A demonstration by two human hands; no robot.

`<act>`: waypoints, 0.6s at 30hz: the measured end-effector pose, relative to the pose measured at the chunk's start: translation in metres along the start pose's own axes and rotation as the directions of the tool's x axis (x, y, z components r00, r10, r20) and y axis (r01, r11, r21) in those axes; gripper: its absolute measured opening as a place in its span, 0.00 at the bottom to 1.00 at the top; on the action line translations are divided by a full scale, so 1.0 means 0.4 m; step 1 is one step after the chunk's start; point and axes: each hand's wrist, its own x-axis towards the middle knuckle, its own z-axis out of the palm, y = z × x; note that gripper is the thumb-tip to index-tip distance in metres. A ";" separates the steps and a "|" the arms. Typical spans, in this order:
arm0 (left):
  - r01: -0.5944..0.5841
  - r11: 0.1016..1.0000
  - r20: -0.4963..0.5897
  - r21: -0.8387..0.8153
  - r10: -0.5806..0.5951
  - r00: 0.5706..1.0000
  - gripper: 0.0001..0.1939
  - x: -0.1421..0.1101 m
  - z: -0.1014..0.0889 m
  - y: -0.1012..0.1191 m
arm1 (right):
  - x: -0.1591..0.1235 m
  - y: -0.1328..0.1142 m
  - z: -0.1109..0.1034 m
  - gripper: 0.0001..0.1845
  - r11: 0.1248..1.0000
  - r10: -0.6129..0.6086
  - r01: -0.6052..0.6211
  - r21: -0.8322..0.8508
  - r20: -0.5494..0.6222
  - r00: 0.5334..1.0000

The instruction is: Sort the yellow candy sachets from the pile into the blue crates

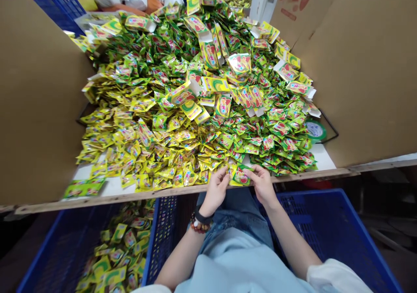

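A big heap of small yellow and green sachets (pixel 195 110) covers the white tabletop (pixel 322 156). Both my hands are at its front edge. My left hand (pixel 216 188), with a black band and a bead bracelet on the wrist, and my right hand (pixel 262 184) pinch a small stack of green sachets (pixel 240 176) between them, fingers closed on its two ends. Several small open cartons (pixel 211 84) lie on top of the heap.
Tall cardboard sheets stand at the left (pixel 35 101) and the right (pixel 368 67) of the table. Below the front edge, a blue crate on the left (pixel 107 249) holds several sachets, and another blue crate (pixel 329 228) is at the right. A round green-rimmed lid (pixel 315 130) lies near the right edge.
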 end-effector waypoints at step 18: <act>0.075 0.987 0.003 -0.139 -0.075 0.997 0.28 -0.034 0.015 -0.002 | -0.037 0.001 0.025 0.19 0.956 -0.188 0.207 -0.207 0.106 0.976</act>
